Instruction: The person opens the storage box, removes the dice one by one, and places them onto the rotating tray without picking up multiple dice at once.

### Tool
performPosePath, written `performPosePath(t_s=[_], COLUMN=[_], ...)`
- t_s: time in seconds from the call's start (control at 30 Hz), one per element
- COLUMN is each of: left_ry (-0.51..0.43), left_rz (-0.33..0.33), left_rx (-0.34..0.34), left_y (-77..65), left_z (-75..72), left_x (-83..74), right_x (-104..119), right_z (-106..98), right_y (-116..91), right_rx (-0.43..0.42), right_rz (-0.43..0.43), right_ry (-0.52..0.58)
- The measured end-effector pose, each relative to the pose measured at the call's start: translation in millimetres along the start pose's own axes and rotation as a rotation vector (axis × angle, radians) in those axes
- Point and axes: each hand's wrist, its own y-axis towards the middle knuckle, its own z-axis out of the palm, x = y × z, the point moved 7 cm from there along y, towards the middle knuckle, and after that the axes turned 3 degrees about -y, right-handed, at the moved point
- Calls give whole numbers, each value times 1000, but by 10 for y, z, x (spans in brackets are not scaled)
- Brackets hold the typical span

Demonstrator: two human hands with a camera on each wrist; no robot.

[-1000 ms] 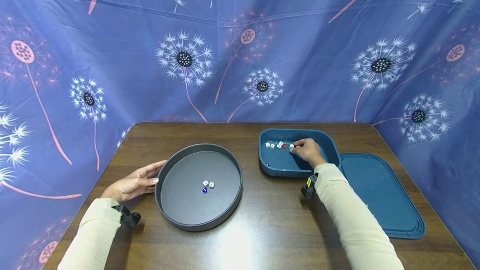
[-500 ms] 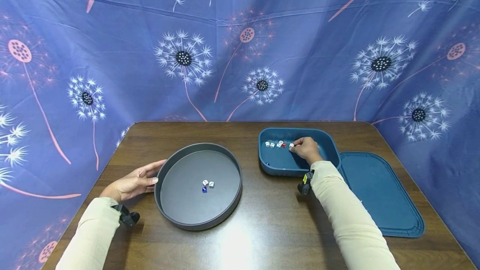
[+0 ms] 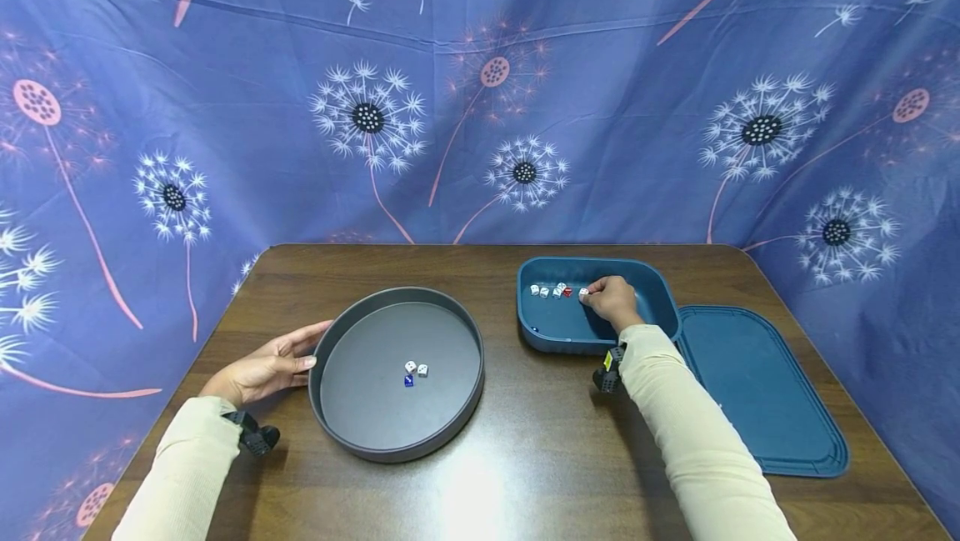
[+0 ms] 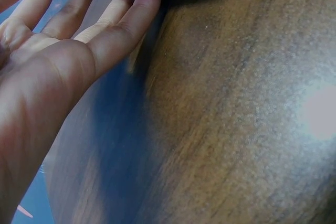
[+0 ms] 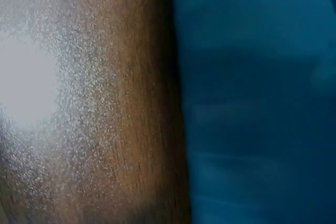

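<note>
My right hand point(image 3: 615, 303) reaches into the blue rectangular container point(image 3: 600, 346) and pinches a white die point(image 3: 583, 294) between thumb and fingertips. Left of it in the container lie several white dice point(image 3: 544, 293), a red die point(image 3: 567, 292), and a small dark die point(image 3: 535, 330) by the near left corner. My left hand point(image 3: 266, 366) rests against the outer left wall of the round dark grey tray point(image 3: 397, 455); in the left wrist view its fingers point(image 4: 123, 30) are nearly straight, tips touching the tray. Two white dice point(image 3: 423, 371) and a blue die point(image 3: 408, 380) lie inside that tray.
A flat blue lid point(image 3: 765, 391) lies right of the container on the brown wooden table point(image 3: 540, 441). Behind the table hangs a blue cloth point(image 3: 465, 107) with a dandelion print. The right wrist view shows only tabletop and the container's blue wall point(image 5: 252, 103).
My right wrist has shifted slightly to the left while the fingers stay at the white die. The left hand, the round tray and the other dice have not visibly moved.
</note>
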Motion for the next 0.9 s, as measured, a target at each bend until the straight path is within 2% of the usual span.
performPosePath(t_s=[0.3, 0.43, 0.7, 0.9], left_ry=[15, 13, -19, -23], left_rz=[-11, -11, -2, 1], left_rx=[-19, -21, -3, 4], left_y=[-11, -21, -18, -20], left_z=[6, 7, 36, 45], left_x=[-11, -5, 1, -1], right_x=[6, 71, 320, 654], right_z=[-83, -121, -204, -309], right_y=[-66, -103, -210, -336], right_rx=[39, 48, 60, 65], right_rz=[-16, -57, -183, -275], right_ry=[29, 19, 19, 55])
